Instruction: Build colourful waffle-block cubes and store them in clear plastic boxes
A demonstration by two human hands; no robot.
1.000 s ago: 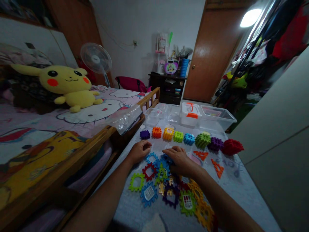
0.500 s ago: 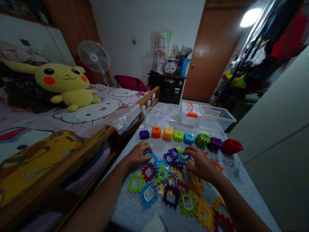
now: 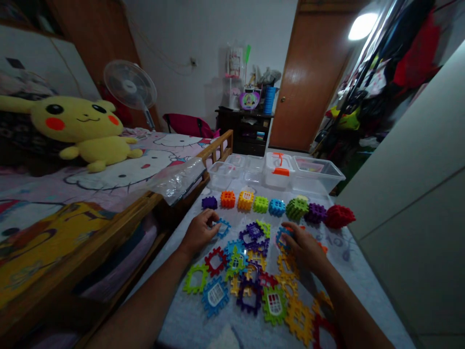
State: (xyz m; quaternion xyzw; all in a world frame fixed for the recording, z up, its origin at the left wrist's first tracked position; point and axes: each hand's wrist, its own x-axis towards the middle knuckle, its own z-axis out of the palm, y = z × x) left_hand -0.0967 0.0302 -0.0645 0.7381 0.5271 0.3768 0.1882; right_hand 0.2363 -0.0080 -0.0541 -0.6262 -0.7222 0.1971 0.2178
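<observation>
Many flat interlocking plastic tiles [image 3: 250, 271] in several colours lie spread on a grey table [image 3: 348, 261] in front of me. My left hand [image 3: 198, 231] pinches a blue tile [image 3: 222, 227] at the pile's far left edge. Over on the pile's far right, my right hand [image 3: 304, 247] rests with its fingers curled on another blue tile [image 3: 282, 236]. Behind the pile stands a row of assembled cubes [image 3: 276, 207], from purple on the left to red on the right.
Clear plastic boxes [image 3: 316, 174], one with an orange latch [image 3: 278, 169], stand at the table's far end. A bed with a wooden rail [image 3: 174, 194] and a yellow plush toy [image 3: 80, 126] runs along the left. A white cabinet [image 3: 410, 194] stands on the right.
My right hand swept right across the pile, spreading tiles, and now rests on a blue tile. My left hand has picked up a blue tile at the left edge. The camera shifted slightly.
</observation>
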